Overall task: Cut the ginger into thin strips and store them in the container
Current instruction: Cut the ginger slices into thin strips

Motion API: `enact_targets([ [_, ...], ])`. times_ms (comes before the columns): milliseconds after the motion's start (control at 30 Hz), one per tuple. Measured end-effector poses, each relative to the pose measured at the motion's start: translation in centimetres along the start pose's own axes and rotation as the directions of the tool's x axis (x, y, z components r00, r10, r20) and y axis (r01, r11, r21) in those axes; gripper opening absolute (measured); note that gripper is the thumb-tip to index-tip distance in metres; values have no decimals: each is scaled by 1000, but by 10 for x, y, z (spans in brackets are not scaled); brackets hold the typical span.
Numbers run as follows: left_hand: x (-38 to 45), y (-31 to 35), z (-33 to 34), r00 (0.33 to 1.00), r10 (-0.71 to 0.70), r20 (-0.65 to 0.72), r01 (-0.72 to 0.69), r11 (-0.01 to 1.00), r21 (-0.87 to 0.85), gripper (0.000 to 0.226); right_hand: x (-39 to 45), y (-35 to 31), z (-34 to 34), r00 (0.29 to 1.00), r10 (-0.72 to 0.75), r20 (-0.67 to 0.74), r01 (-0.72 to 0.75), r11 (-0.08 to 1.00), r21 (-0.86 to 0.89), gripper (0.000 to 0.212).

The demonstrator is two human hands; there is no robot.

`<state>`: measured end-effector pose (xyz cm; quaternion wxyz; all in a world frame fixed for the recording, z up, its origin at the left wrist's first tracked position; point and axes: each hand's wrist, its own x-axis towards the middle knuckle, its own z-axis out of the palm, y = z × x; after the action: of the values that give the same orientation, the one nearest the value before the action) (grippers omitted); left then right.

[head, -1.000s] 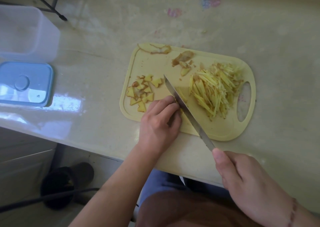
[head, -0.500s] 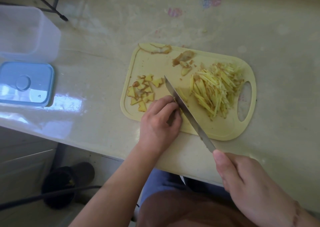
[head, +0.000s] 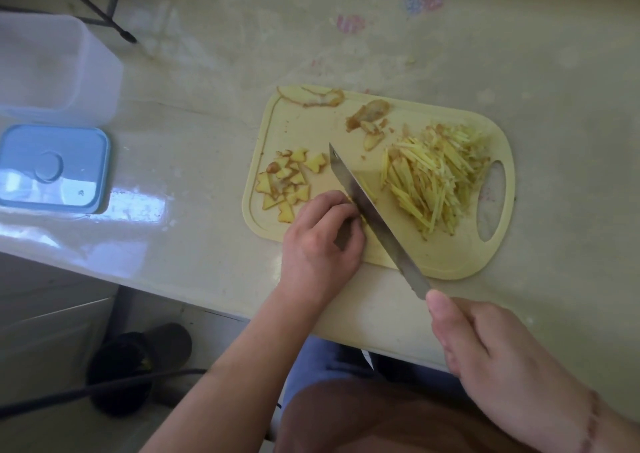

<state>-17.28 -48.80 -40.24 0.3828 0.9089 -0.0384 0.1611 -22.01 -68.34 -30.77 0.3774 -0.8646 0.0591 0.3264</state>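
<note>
My right hand is wrapped around the knife handle, blade angled across the cutting board. Just left of the blade, my left hand curls over the ginger, mostly hidden under its fingers. I'd keep knuckles ahead of fingertips and advance thinly. Right of the blade lie the cut strips; the container stands far left.
</note>
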Motion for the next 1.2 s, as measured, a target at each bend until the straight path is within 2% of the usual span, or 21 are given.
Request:
enact_targets([
  [233,-1,-2,0,999,36,13,-36,999,9,7,2,5,4,1000,23,20,-23,1000,-9,87],
  [700,-1,-1,0,1000,6,0,-6,1000,9,7,-7,7,4,999,44,-7,-44,999,-3,96],
  [867,-1,-2,0,999,33,1,-33,999,11,7,5,4,8,1000,24,12,-24,1000,7,89],
  [1033,-1,0,-1,1000,-10,-22,10,1000,2,6,9,-1,9,1000,2,-10,-2,1000,25,80],
  [1200,-1,0,0,1000,-14,-27,14,1000,3,5,-4,5,6,1000,10,9,-10,1000,15,94],
])
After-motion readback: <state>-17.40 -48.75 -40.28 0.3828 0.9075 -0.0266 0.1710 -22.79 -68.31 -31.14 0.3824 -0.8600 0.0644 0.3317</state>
